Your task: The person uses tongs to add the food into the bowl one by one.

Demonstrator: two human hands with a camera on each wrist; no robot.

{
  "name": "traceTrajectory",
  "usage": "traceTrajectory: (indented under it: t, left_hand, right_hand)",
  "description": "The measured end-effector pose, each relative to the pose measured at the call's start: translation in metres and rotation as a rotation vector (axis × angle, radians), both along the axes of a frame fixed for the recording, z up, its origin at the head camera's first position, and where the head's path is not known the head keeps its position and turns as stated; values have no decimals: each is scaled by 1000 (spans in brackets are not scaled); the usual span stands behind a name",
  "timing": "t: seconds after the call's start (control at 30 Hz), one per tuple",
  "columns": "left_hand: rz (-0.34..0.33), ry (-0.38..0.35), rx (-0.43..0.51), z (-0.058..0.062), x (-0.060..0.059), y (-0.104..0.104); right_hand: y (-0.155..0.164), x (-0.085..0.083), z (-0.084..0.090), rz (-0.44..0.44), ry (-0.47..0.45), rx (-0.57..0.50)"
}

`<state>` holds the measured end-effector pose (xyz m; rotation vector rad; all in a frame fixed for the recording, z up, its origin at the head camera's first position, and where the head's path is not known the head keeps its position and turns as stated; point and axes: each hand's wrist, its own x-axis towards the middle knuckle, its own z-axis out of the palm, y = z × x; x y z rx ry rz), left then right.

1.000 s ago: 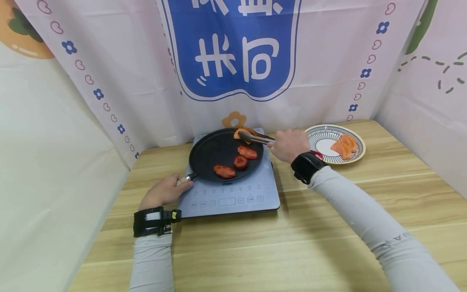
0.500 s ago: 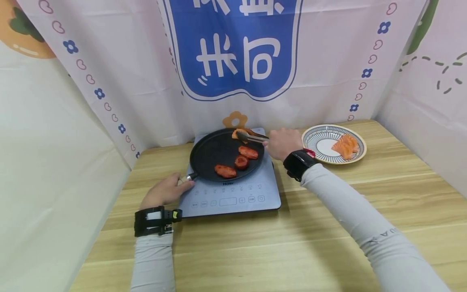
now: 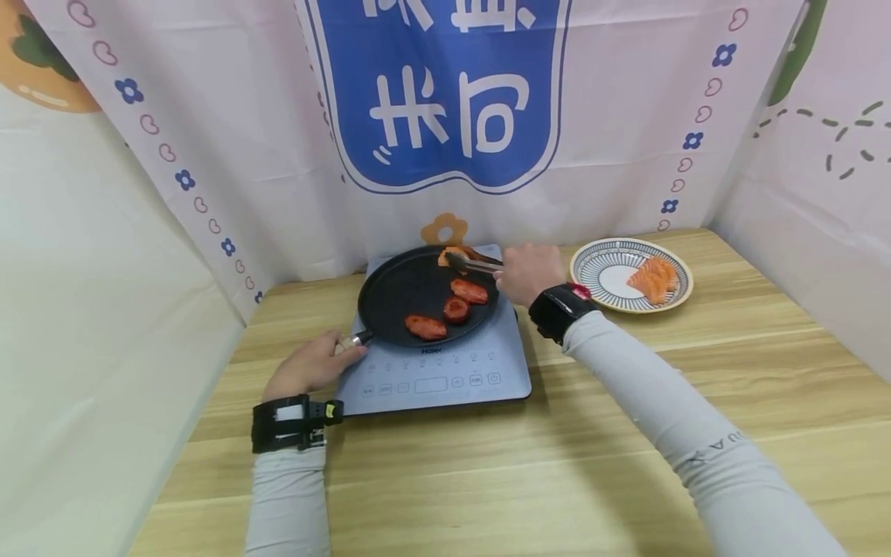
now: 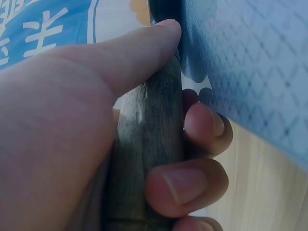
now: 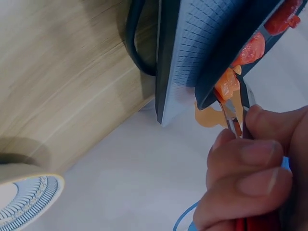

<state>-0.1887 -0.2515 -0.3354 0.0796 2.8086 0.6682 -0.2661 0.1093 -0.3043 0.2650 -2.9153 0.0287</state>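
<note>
We note table (image 3: 418, 487) (wood-grained), frame bottom; curtain (image 3: 612, 131) lettered “米” (image 3: 408, 108), top; left fingers (image 4: 187, 186) wrap handle (image 4: 149, 120); right fingers (image 5: 243, 154) pinch tongs (image 3: 480, 264).

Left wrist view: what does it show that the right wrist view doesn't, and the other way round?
Only the left wrist view shows the left grip curled round the frying pan handle. Only the right wrist view shows the right grip holding metal tongs at a salmon piece, red meat pieces beyond it, and part of the patterned plate. Both share parts of the cooktop, wooden table and printed curtain.
</note>
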Motion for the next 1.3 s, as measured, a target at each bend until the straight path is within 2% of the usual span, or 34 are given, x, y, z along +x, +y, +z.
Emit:
traceTrajectory:
  t: [0.23,0.63,0.93,1.3]
  left_hand:
    - [-1,-1,9,0,0,0]
    - [-18,12,40,-1,1,1]
    - [-25,13,39,1,0,0]
    - [-17,0,44,1,0,1]
  right_hand:
    - [6,-2,0,-47,-91,-26]
    - [15,5,-10,-67,-28,-137]
    - [24,24,-13,-99,71,-227]
    - [39,58,-2,-130,41,-236]
